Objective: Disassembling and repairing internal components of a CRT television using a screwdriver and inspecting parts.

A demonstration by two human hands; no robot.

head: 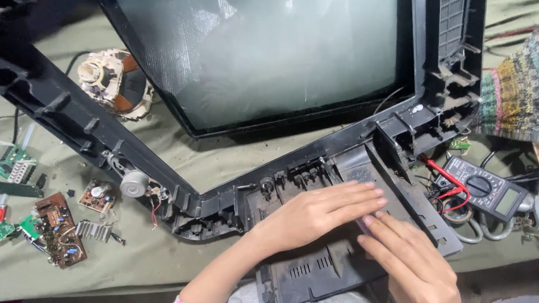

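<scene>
Left hand: my left hand (319,213) lies flat, fingers straight, gripping nothing, on the dusty black panel (318,262).
Right hand: my right hand (410,266) rests released just beside it, fingertips touching.
Panel: near centre, against the television frame (64,108).
Right: multimeter (485,189) on the worktop (149,250).

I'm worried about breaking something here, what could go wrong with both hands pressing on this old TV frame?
The black plastic frame overhangs the table edge under the left hand and right hand, so pressure might tip or crack it. The picture tube lies loose inside the frame and could get knocked. The multimeter leads sit close enough to snag.
</scene>
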